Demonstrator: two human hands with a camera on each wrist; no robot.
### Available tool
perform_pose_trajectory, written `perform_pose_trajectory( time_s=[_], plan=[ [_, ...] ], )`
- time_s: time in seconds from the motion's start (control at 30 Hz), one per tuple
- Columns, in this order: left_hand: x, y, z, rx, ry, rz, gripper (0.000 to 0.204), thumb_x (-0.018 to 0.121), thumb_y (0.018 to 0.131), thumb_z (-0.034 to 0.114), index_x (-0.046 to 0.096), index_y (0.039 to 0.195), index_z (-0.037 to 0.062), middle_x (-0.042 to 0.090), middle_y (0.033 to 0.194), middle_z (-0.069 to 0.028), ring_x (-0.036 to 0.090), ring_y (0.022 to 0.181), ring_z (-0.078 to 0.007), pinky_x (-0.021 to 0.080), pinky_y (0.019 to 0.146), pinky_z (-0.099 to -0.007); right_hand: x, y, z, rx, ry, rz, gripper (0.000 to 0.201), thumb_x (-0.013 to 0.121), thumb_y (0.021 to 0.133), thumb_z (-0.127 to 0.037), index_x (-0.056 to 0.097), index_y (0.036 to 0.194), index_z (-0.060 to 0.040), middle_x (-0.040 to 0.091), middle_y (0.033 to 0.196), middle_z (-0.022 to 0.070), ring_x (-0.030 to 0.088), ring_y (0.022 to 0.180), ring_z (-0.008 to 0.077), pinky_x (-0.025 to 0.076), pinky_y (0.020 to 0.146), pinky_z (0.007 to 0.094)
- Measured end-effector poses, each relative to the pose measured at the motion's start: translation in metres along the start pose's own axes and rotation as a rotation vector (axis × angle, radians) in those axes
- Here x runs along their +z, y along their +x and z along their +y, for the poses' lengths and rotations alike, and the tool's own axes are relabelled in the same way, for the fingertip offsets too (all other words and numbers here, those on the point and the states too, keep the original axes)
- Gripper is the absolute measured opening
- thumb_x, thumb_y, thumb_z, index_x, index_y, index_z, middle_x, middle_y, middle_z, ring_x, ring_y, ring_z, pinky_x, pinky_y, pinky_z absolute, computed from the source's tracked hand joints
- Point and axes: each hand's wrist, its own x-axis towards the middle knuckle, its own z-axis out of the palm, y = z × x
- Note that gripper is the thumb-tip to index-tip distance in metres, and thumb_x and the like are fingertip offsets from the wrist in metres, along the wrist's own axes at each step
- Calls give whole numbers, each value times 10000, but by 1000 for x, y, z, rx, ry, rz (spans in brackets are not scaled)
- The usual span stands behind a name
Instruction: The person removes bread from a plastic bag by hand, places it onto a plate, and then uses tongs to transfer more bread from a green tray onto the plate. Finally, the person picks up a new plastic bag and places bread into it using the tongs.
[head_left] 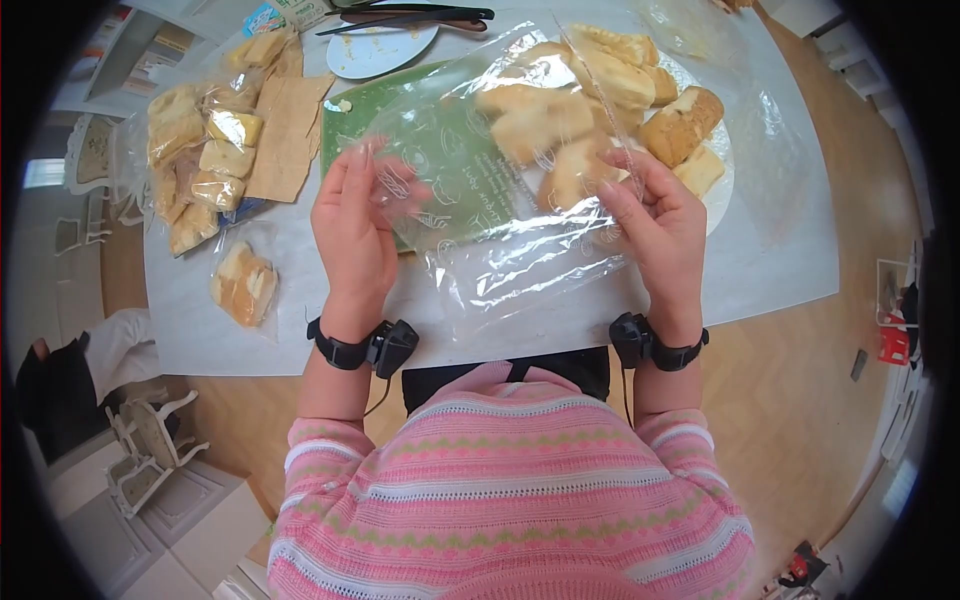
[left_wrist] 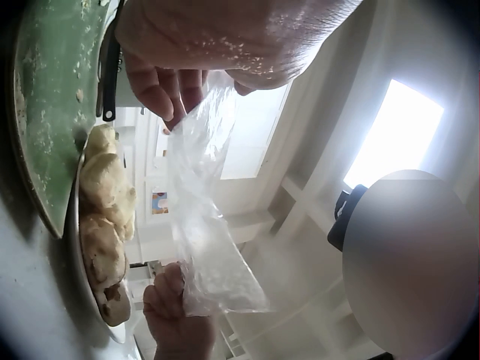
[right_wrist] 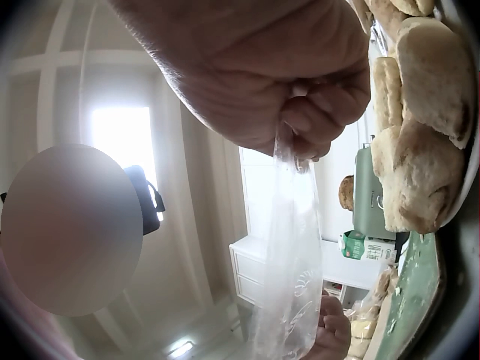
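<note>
A clear plastic bag [head_left: 480, 255] printed with white drawings is stretched between both hands above the table. My left hand [head_left: 352, 235] holds its left side, and in the left wrist view the bag [left_wrist: 202, 187] hangs from those fingers. The right hand [head_left: 660, 225] pinches the opposite edge between thumb and fingers. In the right wrist view the film [right_wrist: 289, 247] runs down from the curled right fingers. Nothing shows inside the bag. Through it I see bread pieces [head_left: 545, 125] and part of a green cutting board [head_left: 350, 120].
More bread [head_left: 683, 125] lies on a white plate [head_left: 722, 200] at the right. Bagged bread [head_left: 225, 150] is piled at the left beside brown paper [head_left: 285, 140], with one wrapped piece [head_left: 243, 283] nearer me. A white plate [head_left: 375, 55] with knives [head_left: 410, 15] over it stands at the back.
</note>
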Motion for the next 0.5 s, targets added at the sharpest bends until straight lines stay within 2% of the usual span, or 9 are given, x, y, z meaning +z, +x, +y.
perform_pose_trajectory(
  time_s=[0.1,0.2,0.5],
  plan=[
    [-2,9,-2,65,-30,-9,255,542,988,245,581,1111,25,661,832,-88,662,682,-184,507,584,-252,-2,0,-1,11,-6,-5,280,688,882,-74,643,1141,22,610,811,-47,507,704,-3,385,615,150],
    [3,7,4,23,-8,-15,207,560,979,206,593,1074,25,660,818,-86,653,679,-178,508,571,-259,-6,0,-1,36,11,-6,252,691,881,-81,650,1108,22,611,805,-47,503,693,-4,382,610,150],
    [-1,16,-9,141,-14,72,194,568,968,153,633,987,-28,655,814,-90,616,679,-158,519,610,-285,-13,-1,4,96,36,24,142,693,886,-114,666,957,6,594,738,-60,460,612,-8,342,540,157]
  ],
)
